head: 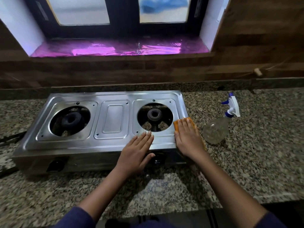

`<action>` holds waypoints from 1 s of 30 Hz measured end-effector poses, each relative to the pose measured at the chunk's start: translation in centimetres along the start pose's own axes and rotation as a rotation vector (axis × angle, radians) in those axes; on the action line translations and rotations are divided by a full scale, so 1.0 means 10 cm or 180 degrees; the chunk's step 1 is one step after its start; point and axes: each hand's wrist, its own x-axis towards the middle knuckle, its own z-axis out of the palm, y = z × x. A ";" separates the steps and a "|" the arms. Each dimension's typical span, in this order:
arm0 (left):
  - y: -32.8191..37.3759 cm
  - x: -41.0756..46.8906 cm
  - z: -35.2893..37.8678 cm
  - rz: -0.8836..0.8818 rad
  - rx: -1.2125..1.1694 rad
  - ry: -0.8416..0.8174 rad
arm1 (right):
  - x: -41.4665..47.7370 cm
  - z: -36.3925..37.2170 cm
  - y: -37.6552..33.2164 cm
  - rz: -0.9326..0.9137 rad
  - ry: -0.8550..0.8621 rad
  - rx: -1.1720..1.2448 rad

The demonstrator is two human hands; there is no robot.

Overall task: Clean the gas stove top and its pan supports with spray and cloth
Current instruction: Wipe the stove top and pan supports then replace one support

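The gas stove top sits on the speckled stone table, and both hands lie on its near right part. The left hand is open, its fingers straight and together, flat on the steel just in front of the right burner; its thumb hangs over the front edge, close to a dark knob on the stove's front face. The right hand is also open, its fingers straight, and it presses an orange cloth flat against the stove's right edge. The cloth shows beyond the fingertips and along the thumb side of that hand, and the rest of it is covered by the palm.

To the right of the right hand, near it but not touching, a clear spray bottle with a white and blue trigger head is on the table; I cannot tell whether it stands or lies tilted.

Well to the left of the left hand is the left burner in its round opening, 1 of 2 in the top. A second knob sits on the front face below it. Far beyond both hands, a window sill is lined with shiny purple foil.
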 end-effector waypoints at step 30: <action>-0.16 -0.12 -0.17 0.0119 -0.0602 0.0020 | -0.11 0.05 -0.38 -0.0539 0.0059 -0.0084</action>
